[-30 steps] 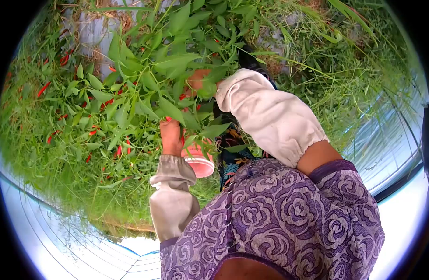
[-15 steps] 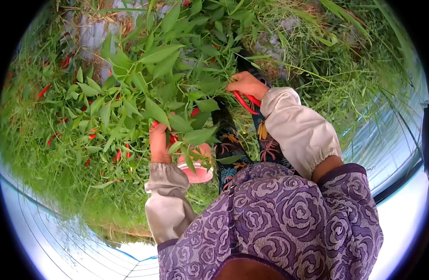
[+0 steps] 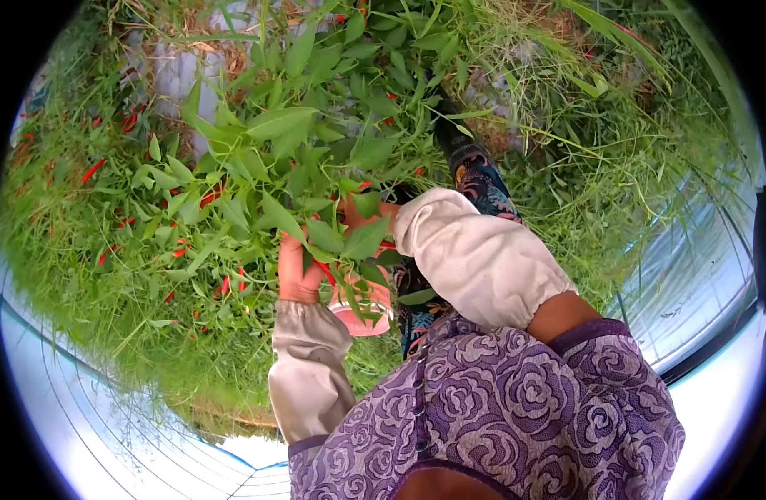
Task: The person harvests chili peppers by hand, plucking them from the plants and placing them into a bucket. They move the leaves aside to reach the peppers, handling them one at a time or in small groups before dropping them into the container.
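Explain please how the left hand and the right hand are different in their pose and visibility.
The left hand shows much of its skin, while the right hand is largely hidden by green leaves. The left hand points away from the body, beside the pink bucket; the right hand reaches across from the right, a little farther out. Both are bare among the leaves, with pale sleeve covers behind the wrists.

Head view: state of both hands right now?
Left hand: red chilli at the palm, grip unclear.
Right hand: partly behind leaves, open or closed can't be told.
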{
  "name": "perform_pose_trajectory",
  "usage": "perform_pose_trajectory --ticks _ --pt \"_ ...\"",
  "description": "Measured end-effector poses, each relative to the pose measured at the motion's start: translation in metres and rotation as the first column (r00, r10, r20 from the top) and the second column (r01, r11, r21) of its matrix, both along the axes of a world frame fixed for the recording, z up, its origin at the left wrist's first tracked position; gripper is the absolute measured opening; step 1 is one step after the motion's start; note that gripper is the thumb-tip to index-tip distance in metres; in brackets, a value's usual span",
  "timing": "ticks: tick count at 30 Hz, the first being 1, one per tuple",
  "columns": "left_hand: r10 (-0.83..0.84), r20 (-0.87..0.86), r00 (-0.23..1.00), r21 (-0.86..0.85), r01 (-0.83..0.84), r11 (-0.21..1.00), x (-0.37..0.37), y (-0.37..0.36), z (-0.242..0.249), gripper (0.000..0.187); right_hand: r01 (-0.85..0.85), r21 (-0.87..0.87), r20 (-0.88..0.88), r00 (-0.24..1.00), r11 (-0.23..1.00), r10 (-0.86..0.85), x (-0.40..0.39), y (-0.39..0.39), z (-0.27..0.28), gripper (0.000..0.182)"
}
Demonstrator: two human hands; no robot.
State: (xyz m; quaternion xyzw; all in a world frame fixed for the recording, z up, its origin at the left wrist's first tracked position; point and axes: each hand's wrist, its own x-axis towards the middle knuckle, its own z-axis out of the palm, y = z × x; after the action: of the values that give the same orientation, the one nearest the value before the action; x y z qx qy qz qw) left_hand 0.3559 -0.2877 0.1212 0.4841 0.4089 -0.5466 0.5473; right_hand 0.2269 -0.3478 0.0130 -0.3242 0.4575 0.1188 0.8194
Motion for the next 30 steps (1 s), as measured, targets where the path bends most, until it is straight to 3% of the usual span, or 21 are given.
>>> perform_pose_trajectory --ticks 1,2,3,4,5,7,8,9,11,12,13,15,16,19,23,25,29,30 --pt "0.044 -0.065 0.997 -0.044 -0.047 0.998 0.001 0.002 0.0 0.032 -0.001 0.0 0.001 1.0 1.0 0.001 0.002 -0.024 0.015 0.043" --pt "0.045 -0.065 0.997 -0.042 -0.048 0.998 0.0 0.002 0.001 0.032 -0.335 0.028 0.114 0.937 0.942 0.33 0.007 -0.073 0.045 0.042" --pt "0.087 -0.061 0.994 -0.03 -0.089 0.996 0.0 0.0 0.001 0.031 -0.632 0.015 0.229 0.757 0.775 0.612 0.011 -0.104 0.06 0.041" --pt "0.128 -0.057 0.99 -0.017 -0.129 0.991 -0.001 -0.003 0.004 0.03 -0.59 -0.284 0.234 0.722 0.756 0.651 0.004 -0.085 0.039 0.038" --pt "0.129 -0.057 0.99 -0.011 -0.13 0.992 -0.002 -0.004 0.009 0.03 -0.59 -0.279 0.238 0.722 0.758 0.65 -0.01 -0.071 0.017 0.038" --pt "0.147 0.018 0.989 0.023 -0.148 0.989 -0.004 -0.013 0.017 0.03 -0.137 -0.084 0.219 0.964 0.987 0.153 -0.031 -0.065 -0.016 0.037" --pt "0.148 0.021 0.989 0.025 -0.149 0.989 -0.003 -0.009 0.015 0.03 0.058 0.005 0.05 0.997 0.998 -0.059 -0.036 -0.052 -0.045 0.029" --pt "0.113 -0.009 0.994 0.019 -0.113 0.993 -0.001 -0.002 0.01 0.031 0.058 0.008 0.051 0.997 0.998 -0.058 -0.034 -0.061 -0.038 0.029" --pt "0.077 -0.042 0.996 0.017 -0.077 0.997 0.001 0.007 0.005 0.032 -0.286 -0.202 -0.225 0.944 0.937 0.239 -0.023 -0.101 -0.005 0.026" --pt "0.097 -0.057 0.994 -0.033 -0.099 0.995 0.001 0.009 0.005 0.033 -0.419 -0.3 -0.203 0.906 0.857 0.372 -0.017 -0.109 0.004 0.03" --pt "0.117 -0.072 0.991 -0.083 -0.123 0.989 0.001 0.01 0.003 0.033 -0.421 -0.295 -0.204 0.905 0.857 0.374 -0.013 -0.099 -0.012 0.03" --pt "0.102 -0.055 0.993 -0.057 -0.105 0.993 -0.003 -0.001 0.006 0.033 -0.44 -0.272 0.164 0.855 0.856 0.492 -0.006 -0.071 -0.054 0.033" --pt "0.085 -0.036 0.996 -0.035 -0.086 0.996 -0.005 -0.009 0.009 0.033 -0.398 -0.252 0.243 0.856 0.882 0.456 0.001 -0.064 -0.045 0.033" --pt "0.129 0.016 0.992 0.01 -0.129 0.992 -0.01 -0.025 0.022 0.033 -0.37 -0.217 0.289 0.859 0.903 0.421 0.012 -0.045 -0.027 0.034" --pt "0.176 -0.01 0.984 0.019 -0.176 0.984 -0.01 -0.007 0.004 0.034 -0.394 -0.156 0.315 0.849 0.906 0.424 -0.001 -0.042 -0.013 0.036" --pt "0.204 -0.107 0.973 -0.042 -0.209 0.977 -0.009 -0.003 0.001 0.034 -0.423 -0.137 0.335 0.831 0.896 0.444 -0.011 -0.052 -0.003 0.036" --pt "0.221 -0.027 0.975 -0.005 -0.221 0.975 -0.008 -0.005 0.01 0.032 -0.512 -0.139 0.384 0.761 0.847 0.523 -0.024 -0.069 0.01 0.038" --pt "0.194 -0.058 0.979 -0.062 -0.198 0.978 -0.004 0.003 0.008 0.031 -0.532 -0.147 0.404 0.737 0.834 0.541 -0.025 -0.074 0.016 0.038"
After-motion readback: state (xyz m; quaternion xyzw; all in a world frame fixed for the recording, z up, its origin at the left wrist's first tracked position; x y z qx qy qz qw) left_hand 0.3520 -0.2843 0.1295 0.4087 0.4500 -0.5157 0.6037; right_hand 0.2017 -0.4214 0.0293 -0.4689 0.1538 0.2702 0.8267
